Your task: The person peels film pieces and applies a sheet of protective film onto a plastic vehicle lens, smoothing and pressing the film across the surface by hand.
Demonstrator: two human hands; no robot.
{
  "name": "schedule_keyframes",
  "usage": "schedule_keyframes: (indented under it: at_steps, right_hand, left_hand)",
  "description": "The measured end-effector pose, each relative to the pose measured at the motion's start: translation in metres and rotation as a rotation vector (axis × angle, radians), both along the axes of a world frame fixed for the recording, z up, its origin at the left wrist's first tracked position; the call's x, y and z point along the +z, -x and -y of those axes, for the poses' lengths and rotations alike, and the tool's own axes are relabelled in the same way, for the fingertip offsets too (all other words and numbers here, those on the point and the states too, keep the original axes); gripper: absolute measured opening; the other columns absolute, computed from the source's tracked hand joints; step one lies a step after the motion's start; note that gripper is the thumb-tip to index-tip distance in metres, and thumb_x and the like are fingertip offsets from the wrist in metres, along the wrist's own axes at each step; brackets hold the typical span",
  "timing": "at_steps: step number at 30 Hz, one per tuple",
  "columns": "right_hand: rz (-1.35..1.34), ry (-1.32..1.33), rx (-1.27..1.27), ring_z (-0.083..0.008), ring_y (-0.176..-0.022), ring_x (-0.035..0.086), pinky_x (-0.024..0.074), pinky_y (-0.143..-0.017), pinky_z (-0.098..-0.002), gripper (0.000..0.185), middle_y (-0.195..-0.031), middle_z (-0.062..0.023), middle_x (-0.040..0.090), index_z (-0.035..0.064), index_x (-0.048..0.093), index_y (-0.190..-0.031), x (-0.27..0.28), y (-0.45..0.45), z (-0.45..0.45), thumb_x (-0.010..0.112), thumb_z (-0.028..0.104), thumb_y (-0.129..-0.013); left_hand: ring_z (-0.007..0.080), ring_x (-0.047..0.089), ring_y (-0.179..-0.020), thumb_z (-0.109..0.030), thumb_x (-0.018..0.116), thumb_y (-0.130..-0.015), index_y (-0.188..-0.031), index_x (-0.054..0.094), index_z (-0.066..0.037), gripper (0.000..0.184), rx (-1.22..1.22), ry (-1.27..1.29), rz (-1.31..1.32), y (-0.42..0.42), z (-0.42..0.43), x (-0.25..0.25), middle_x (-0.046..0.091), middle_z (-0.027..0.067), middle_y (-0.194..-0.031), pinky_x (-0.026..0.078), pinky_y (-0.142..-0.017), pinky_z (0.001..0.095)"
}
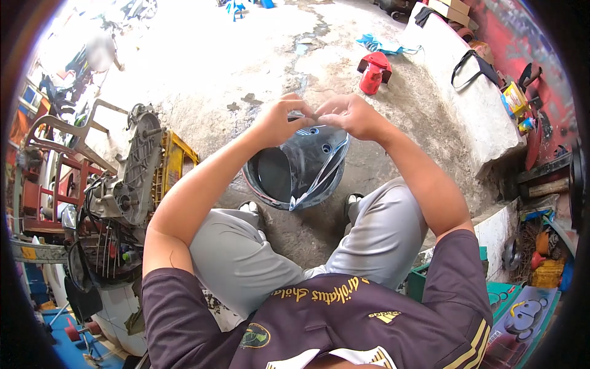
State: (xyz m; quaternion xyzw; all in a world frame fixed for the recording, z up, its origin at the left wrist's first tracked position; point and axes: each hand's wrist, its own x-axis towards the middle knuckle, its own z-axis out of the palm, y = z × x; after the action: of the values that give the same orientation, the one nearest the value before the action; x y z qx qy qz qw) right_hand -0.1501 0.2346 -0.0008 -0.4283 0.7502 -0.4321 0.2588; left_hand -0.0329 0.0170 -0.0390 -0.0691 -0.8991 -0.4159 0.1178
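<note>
Between my feet on the floor stands a dark round tub point(310, 200) with dark liquid inside. A grey-black panel point(306, 154) with round holes and pale edges lies tilted across the tub, its pointed end at the near rim. My left hand point(286, 119) is closed at the panel's far end, with thumb and fingers pinched together. Close beside it, nearly touching, my right hand point(349, 117) pinches at the same far edge. What lies between the fingertips is too small to make out.
A red part point(373, 72) and a blue cloth point(384, 45) lie on the floor ahead. At left are a metal engine casing point(140, 166), a yellow crate point(175, 157) and a chair frame point(67, 132). A white ledge point(455, 92) runs along the right.
</note>
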Motion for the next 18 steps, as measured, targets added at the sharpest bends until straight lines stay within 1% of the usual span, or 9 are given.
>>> schedule_keyframes:
  at_steps: [3,5,12,18]
  right_hand:
    - [0.01,0.019,0.031,-0.0157,-0.085,0.069,0.0539,-0.08,-0.0321,0.025,-0.093,-0.0109,0.078,0.0014,0.078,-0.111,-0.0034,0.0027,-0.0004,0.077,0.015,-0.09]
    - [-0.012,-0.032,0.061,-0.0173,-0.092,0.071,0.0549,-0.088,-0.0337,0.022,-0.099,-0.0089,0.077,0.0033,0.078,-0.109,-0.0051,0.0051,-0.0004,0.075,0.016,-0.091]
    - [-0.033,-0.069,0.048,-0.0164,-0.091,0.071,0.0549,-0.087,-0.0337,0.018,-0.097,-0.0084,0.077,0.0021,0.077,-0.105,-0.0009,0.0005,0.0005,0.074,0.013,-0.091]
    - [0.029,-0.028,0.054,-0.0146,-0.089,0.069,0.0545,-0.085,-0.033,0.016,-0.095,-0.0071,0.076,0.0021,0.076,-0.102,-0.0058,0.0042,0.0006,0.074,0.014,-0.091]
  left_hand:
    - [0.0262,0.064,-0.107,-0.018,0.081,-0.088,-0.098,0.074,-0.005,0.018,-0.043,-0.004,-0.025,-0.0002,-0.0013,-0.0031,0.069,0.0106,-0.106,0.048,-0.1,0.0396]
    - [0.0284,0.065,-0.106,-0.016,0.081,-0.087,-0.097,0.073,-0.004,0.018,-0.047,0.039,-0.014,-0.0009,-0.002,-0.001,0.069,0.0123,-0.105,0.048,-0.1,0.0409]
    - [0.0296,0.066,-0.105,-0.016,0.081,-0.087,-0.097,0.073,-0.004,0.017,-0.046,0.028,-0.005,-0.0003,-0.0055,-0.0011,0.069,0.013,-0.105,0.049,-0.1,0.0409]
    - [0.0298,0.065,-0.109,-0.015,0.08,-0.087,-0.097,0.074,-0.006,0.015,-0.035,0.046,-0.085,-0.0015,-0.007,-0.0001,0.068,0.0116,-0.11,0.048,-0.101,0.0416]
